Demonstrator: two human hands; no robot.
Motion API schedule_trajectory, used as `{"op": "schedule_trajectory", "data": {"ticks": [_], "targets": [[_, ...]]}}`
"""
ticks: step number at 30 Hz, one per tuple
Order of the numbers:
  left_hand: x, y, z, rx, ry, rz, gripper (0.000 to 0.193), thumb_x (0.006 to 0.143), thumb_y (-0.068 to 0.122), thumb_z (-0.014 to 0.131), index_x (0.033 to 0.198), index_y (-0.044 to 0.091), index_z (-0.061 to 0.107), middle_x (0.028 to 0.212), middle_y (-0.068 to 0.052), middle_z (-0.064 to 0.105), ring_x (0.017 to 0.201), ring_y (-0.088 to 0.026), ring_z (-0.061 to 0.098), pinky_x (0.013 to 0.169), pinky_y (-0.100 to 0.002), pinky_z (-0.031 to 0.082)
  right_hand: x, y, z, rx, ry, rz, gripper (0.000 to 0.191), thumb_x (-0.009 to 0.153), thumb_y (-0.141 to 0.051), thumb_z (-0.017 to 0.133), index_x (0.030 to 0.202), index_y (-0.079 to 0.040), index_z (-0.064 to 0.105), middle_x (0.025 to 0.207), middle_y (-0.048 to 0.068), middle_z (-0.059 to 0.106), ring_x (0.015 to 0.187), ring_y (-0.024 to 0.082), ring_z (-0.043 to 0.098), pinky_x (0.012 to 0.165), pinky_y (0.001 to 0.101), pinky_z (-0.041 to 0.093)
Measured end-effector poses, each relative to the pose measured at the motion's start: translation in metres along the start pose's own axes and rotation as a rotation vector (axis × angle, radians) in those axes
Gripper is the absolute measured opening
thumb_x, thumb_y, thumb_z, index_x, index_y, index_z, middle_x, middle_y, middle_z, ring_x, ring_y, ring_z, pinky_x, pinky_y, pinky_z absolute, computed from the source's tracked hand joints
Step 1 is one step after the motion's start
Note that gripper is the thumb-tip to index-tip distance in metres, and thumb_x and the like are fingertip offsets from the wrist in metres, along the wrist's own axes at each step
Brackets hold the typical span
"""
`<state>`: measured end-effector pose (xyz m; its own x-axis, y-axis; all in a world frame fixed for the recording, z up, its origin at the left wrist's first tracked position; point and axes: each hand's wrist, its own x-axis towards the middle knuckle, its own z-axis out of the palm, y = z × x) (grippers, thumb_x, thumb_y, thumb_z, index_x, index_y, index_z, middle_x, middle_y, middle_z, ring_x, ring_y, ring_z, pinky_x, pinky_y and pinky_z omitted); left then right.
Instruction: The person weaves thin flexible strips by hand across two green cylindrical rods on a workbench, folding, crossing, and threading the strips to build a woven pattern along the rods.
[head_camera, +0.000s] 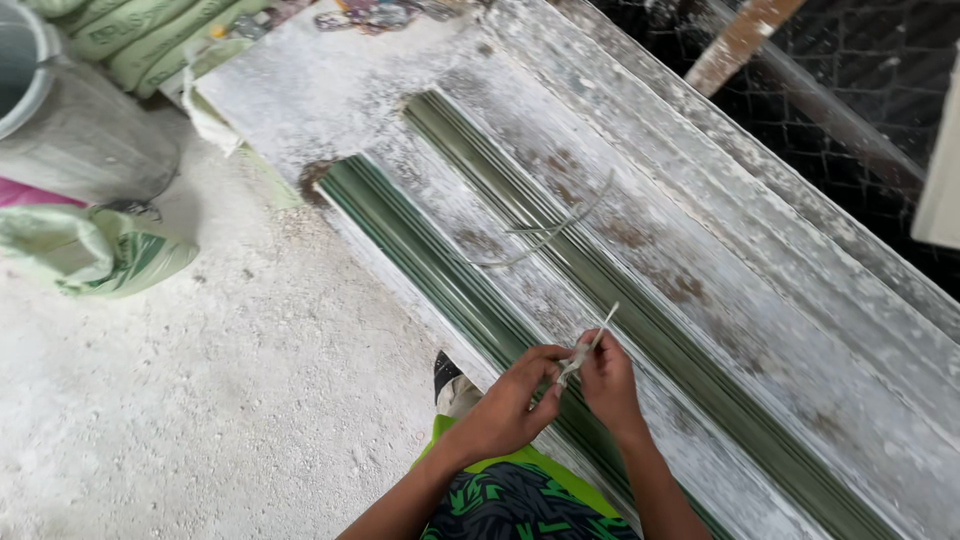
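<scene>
Head view: both hands pinched on a pale strip over the long dusty mould.

Left hand (510, 405) curled in, thumb and fingertips (549, 385) closed on the lower end of the pale strip (590, 350). Right hand (608, 382) meeting it from the other side, fingers together, nipped on the same strip. Strip poking up and away from between the fingertips, free end slanting toward the far side. All of it hovering above the near green channel (440, 270) of the white-crusted mould board (760, 330), close to its near edge. Farther along, loose pale strips (550, 228) lying across the second green channel (640, 310). Off the board's left edge: grey bucket (70, 130), green sacks (90, 255) on the floor.
</scene>
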<state>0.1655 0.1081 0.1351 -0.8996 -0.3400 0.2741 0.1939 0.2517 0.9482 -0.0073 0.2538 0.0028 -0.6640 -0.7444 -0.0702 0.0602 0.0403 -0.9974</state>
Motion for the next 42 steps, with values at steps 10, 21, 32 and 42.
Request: {"op": "schedule_trajectory", "data": {"ticks": [10,21,32,42], "targets": [[0.005,-0.05,-0.018,-0.368,-0.046,-0.267,0.008,0.109,0.007,0.044,0.112,0.002,0.05,0.098,-0.013,0.07,0.1,-0.02,0.072,0.095,-0.038,0.062,-0.014,0.015,-0.145,0.227,0.749,0.165,0.013,0.108,-0.013,0.053,0.098,-0.006,0.058,0.08,0.004,0.053,0.062,0.011,0.051,0.054,0.0269,0.045],[0.099,-0.146,-0.071,-0.129,0.157,-0.486,0.023,0.104,0.014,0.052,0.119,-0.004,0.053,0.089,-0.013,0.071,0.073,-0.018,0.068,0.068,-0.035,0.057,-0.078,-0.038,-0.281,0.417,1.113,-0.378,0.011,0.113,0.0,0.054,0.102,-0.002,0.057,0.096,0.01,0.064,0.077,0.017,0.065,0.068,0.0321,0.058],[0.194,-0.159,0.001,0.431,0.175,-0.181,0.044,0.092,0.012,0.06,0.135,0.002,0.06,0.112,-0.034,0.064,0.101,-0.05,0.064,0.091,-0.052,0.051,-0.024,-0.048,-0.126,0.192,0.454,-0.034,0.01,0.107,-0.016,0.062,0.104,-0.006,0.061,0.09,0.003,0.064,0.077,0.01,0.063,0.072,0.0252,0.058],[0.066,-0.088,0.05,0.032,-0.072,-0.305,0.038,0.107,0.028,0.053,0.131,0.001,0.063,0.109,-0.015,0.072,0.087,-0.02,0.068,0.075,-0.034,0.056,-0.011,-0.025,-0.049,-0.006,0.14,0.033,0.022,0.101,-0.016,0.067,0.111,0.002,0.072,0.09,0.004,0.069,0.079,0.011,0.063,0.074,0.0298,0.056]]}}
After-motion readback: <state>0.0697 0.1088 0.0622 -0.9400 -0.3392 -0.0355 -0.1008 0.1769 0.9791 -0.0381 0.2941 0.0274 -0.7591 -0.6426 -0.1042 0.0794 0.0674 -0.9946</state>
